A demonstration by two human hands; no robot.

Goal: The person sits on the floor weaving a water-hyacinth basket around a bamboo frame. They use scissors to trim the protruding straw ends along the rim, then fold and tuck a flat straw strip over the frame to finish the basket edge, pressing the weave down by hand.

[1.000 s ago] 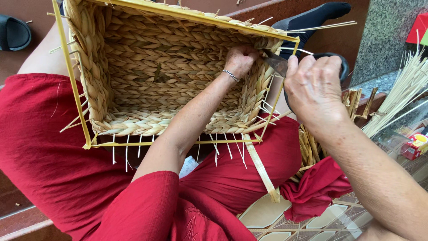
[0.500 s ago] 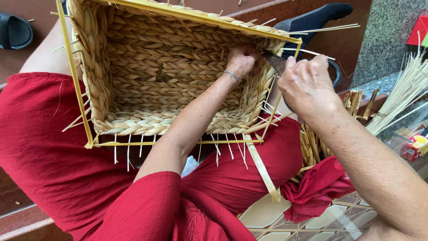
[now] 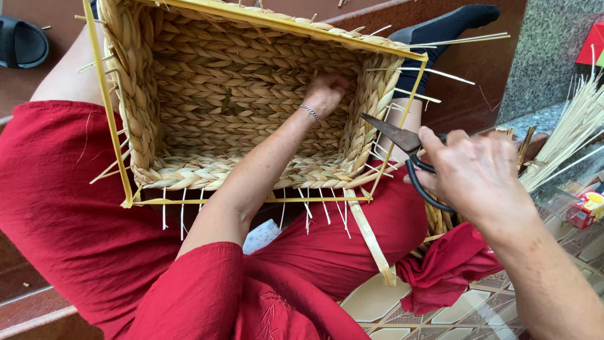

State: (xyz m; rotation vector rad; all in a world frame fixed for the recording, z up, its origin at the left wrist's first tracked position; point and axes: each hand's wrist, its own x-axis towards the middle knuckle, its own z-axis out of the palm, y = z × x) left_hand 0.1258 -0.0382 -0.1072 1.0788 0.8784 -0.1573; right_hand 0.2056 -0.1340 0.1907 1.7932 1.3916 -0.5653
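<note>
A rectangular woven straw basket (image 3: pixel 189 94) on a yellow frame lies on my lap, its opening toward me. My left hand (image 3: pixel 324 91) reaches inside it, fingers closed against the far right inner wall; a thin bracelet circles the wrist. My right hand (image 3: pixel 475 173) is outside the basket's right side, holding dark scissors (image 3: pixel 402 141). The blades point left at the basket's right edge, among loose straw ends sticking out.
Red clothing covers my legs. A bundle of pale straw stalks (image 3: pixel 576 135) lies at the right, with a small red box (image 3: pixel 582 211) below it. A black sandal (image 3: pixel 22 41) sits at top left. A black-socked foot (image 3: pixel 450 25) shows beyond the basket.
My right hand has pulled back to the right and down from the basket's corner, so the scissors now show clearly. The left hand stays inside the basket.
</note>
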